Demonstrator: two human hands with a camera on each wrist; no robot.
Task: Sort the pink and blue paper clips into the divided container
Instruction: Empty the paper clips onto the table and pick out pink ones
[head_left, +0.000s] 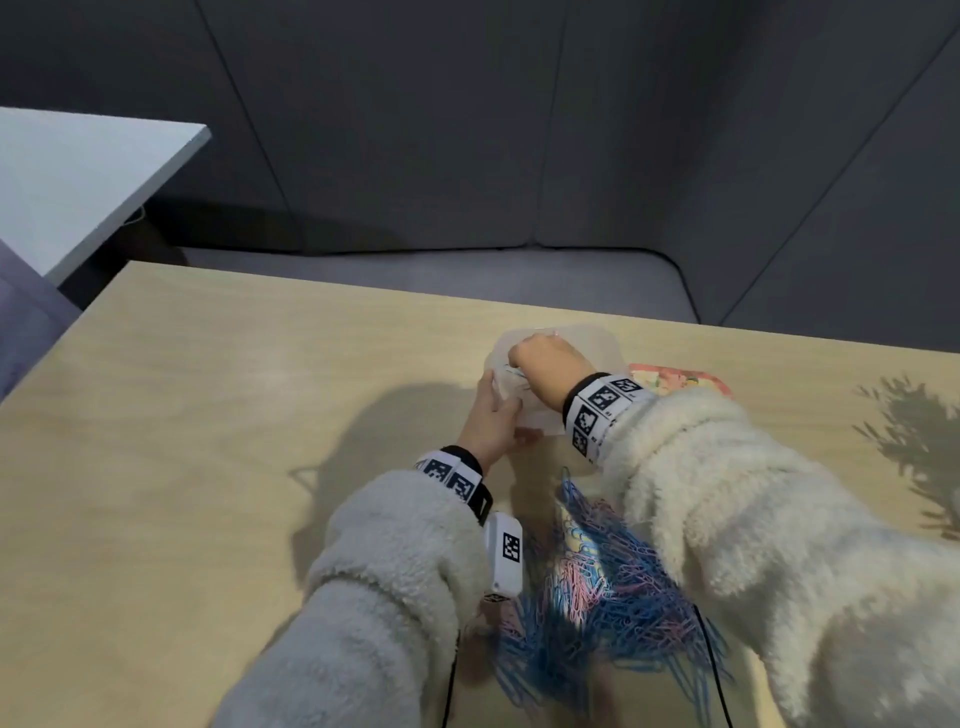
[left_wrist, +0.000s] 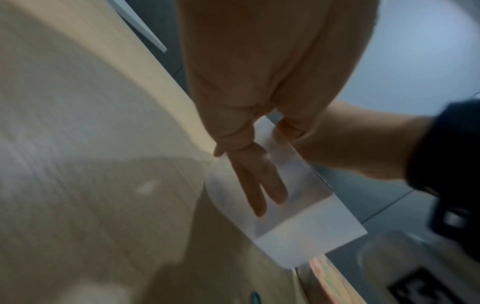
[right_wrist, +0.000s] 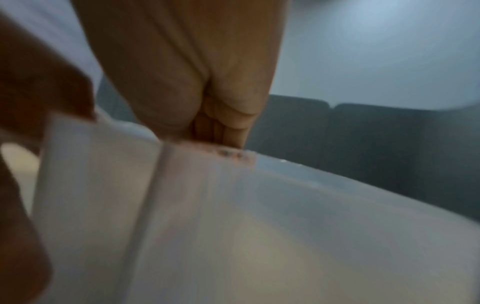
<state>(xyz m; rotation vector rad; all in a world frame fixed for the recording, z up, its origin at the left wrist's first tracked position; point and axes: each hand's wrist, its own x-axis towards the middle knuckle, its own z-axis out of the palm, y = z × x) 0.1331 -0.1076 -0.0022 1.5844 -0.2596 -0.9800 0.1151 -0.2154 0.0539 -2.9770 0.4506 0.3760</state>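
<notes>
We see our left hand (head_left: 488, 421) against the near-left side of the translucent divided container (head_left: 597, 345) on the wooden table (head_left: 208, 415) — its fingers (left_wrist: 262, 185) lie straight along the wall, with the thumb over the rim. Our right hand (head_left: 545, 366) reaches over the rim, fingers bunched inside; what they hold, we cannot tell. The pile of pink and blue paper clips (head_left: 608, 597) lies nearer us than either hand's fingers, between our sleeves.

No words or numbers can be read; only black-and-white coded squares are seen on the wristbands (head_left: 602, 402), and the print on the coloured card (head_left: 675, 378) beside them is perhaps too blurred.
</notes>
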